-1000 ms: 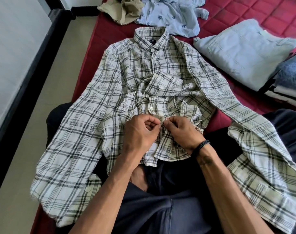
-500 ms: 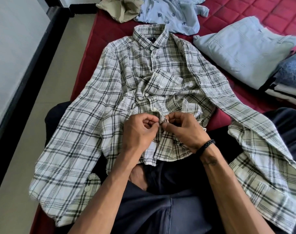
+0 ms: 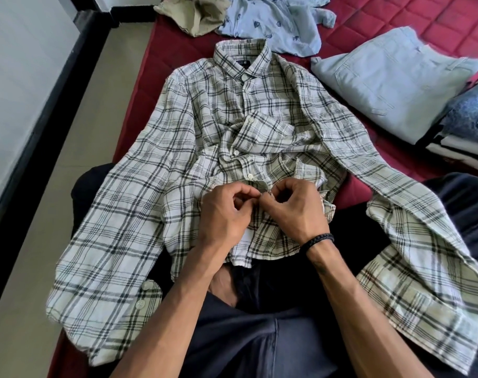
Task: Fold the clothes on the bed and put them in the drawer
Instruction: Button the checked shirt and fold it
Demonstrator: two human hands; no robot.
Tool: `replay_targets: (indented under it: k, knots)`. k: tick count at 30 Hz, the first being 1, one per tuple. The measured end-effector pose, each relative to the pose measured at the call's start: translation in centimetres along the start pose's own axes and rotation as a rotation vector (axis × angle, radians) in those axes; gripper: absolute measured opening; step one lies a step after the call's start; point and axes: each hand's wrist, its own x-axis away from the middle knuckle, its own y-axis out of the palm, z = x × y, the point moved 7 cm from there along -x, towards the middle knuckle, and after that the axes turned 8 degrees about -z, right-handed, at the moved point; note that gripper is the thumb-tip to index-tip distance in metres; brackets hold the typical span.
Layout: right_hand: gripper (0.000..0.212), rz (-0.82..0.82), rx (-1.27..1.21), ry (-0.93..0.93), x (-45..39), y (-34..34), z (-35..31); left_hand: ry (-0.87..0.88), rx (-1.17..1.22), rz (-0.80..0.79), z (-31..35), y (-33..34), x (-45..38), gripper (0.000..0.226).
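Plaid shirt (image 3: 178, 148): one, spread on red bed (image 3: 450, 17). Left hand (image 3: 224, 214) and right hand (image 3: 295, 211) both pinch its placket. Three white buttons visible above.

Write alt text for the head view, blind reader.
Both hands, left hand and right hand, pinch the front placket of a white-and-black plaid button-up shirt spread collar-away on a red quilted bed. A folded pale blue garment lies at right.

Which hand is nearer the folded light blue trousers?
Right. The right hand pinches the plaid shirt placket below-left of the trousers; the left hand sits beside it, farther left.
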Motion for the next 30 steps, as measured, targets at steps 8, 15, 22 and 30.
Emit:
replay_targets:
  k: [8, 15, 22, 30]
  knots:
    - [0.014, -0.109, 0.038, -0.029, -0.2, 0.8, 0.2, 0.079, 0.014, 0.017, -0.1, 0.1, -0.2, 0.019]
    - [0.011, -0.137, 0.047, 0.0, -0.7, 0.9, 0.9, 0.13, -0.032, -0.011, 0.2, 0.1, -0.3, 0.014]
    - [0.007, -0.32, -0.087, 0.033, -0.8, 1.4, 1.7, 0.158, -0.008, -0.065, 0.1, 0.2, -0.5, 0.022]
    - [0.006, -0.306, -0.178, 0.095, -1.2, 1.5, 2.6, 0.185, -0.238, -0.038, 0.8, 0.3, -0.3, 0.035]
